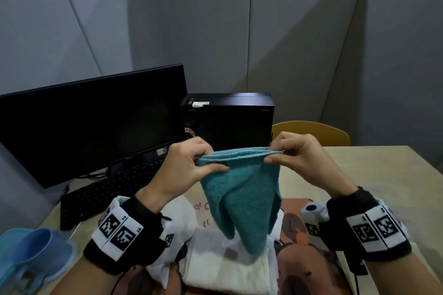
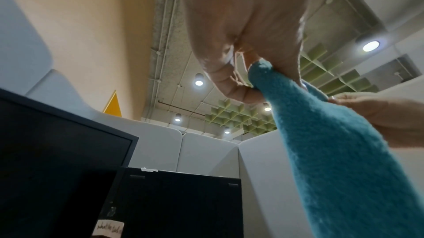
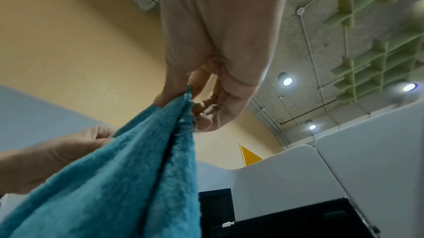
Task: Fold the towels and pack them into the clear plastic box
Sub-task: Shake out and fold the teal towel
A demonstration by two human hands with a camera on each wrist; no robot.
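Observation:
A teal towel [image 1: 242,194] hangs doubled in the air above the desk, held by its top edge. My left hand [image 1: 191,163] pinches the left end of that edge, and my right hand [image 1: 292,153] pinches the right end. The left wrist view shows the thumb and fingers of my left hand [image 2: 247,71] closed on the teal towel [image 2: 332,151]. In the right wrist view my right hand [image 3: 201,93] pinches the layered edge of the teal towel [image 3: 128,178]. Below the towel lies a folded white towel [image 1: 227,263] on a brown patterned cloth [image 1: 299,258]. The clear plastic box is not in view.
A black monitor [image 1: 91,122] and keyboard [image 1: 105,194] stand at the left, a black computer case [image 1: 230,120] behind the hands. A blue lidded container [image 1: 33,254] sits at the near left. A yellow chair back [image 1: 314,132] shows beyond the beige table [image 1: 378,175].

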